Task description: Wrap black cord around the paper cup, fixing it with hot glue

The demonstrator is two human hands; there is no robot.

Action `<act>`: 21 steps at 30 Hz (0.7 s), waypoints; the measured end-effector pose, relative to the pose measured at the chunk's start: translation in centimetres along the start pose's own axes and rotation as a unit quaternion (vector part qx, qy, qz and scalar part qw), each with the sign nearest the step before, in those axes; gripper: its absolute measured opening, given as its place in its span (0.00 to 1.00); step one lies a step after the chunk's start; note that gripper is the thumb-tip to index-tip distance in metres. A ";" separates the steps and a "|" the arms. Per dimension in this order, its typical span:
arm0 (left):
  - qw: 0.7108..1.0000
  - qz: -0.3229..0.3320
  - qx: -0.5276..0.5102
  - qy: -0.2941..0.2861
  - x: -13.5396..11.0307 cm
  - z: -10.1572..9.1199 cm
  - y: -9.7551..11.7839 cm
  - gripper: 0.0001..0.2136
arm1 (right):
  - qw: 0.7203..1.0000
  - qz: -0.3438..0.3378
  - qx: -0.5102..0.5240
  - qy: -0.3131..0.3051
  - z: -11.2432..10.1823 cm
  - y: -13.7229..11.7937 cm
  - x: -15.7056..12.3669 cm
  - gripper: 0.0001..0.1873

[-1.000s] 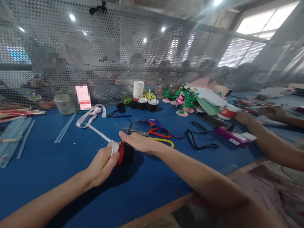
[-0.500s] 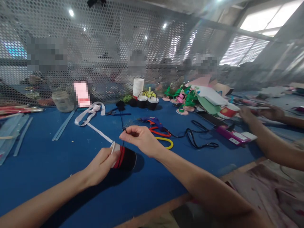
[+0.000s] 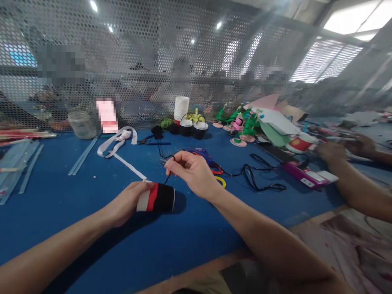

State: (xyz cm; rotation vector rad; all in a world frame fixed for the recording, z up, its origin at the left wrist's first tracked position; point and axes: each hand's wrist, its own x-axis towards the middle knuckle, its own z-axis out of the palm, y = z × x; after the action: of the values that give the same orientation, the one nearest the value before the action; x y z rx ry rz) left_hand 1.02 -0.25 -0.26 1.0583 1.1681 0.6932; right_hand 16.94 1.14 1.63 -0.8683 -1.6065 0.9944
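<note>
My left hand [image 3: 130, 200] is wrapped around a paper cup [image 3: 143, 202] at its rim end, with the cup lying on its side above the table. A smooth black band [image 3: 165, 198] covers the base half, and a red stripe [image 3: 152, 197] lies beside it. My right hand [image 3: 190, 169] pinches a black cord [image 3: 167, 179] between thumb and fingertips just above the cup. From the pinch the cord trails back to a black bundle [image 3: 157, 131]. A white ribbon [image 3: 130, 166] runs from the cup's rim to a loose coil on the blue table [image 3: 101, 241].
Behind stand stacked white cups [image 3: 181, 107], two small black buckets [image 3: 200, 130] and green craft plants [image 3: 251, 126]. A blue glue gun [image 3: 199, 154] and red-and-yellow-handled tools lie beyond my right hand. At right are a purple power strip [image 3: 301, 174] and another person's arm [image 3: 361, 188].
The cup has turned in my left hand, and the cord strands that crossed its red stripe no longer show there. My right hand has shifted right with the cord.
</note>
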 end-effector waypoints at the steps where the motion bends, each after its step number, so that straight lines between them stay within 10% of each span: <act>1: 1.000 -0.004 0.000 0.001 -0.1 0.1 0.1 0.09 | 1.000 -0.003 -0.003 0.003 0.0 0.0 0.0 0.08; 21: 0.999 -0.007 0.029 0.037 -0.1 0.4 -0.4 0.10 | 0.998 -0.017 -0.047 0.041 -0.2 0.1 -0.1 0.09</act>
State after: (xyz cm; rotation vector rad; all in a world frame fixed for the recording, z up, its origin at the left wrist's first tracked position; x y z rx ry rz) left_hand 1.34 -0.56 -0.55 1.0787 1.2642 0.6961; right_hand 17.14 1.11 1.53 -0.9305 -1.6032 0.8561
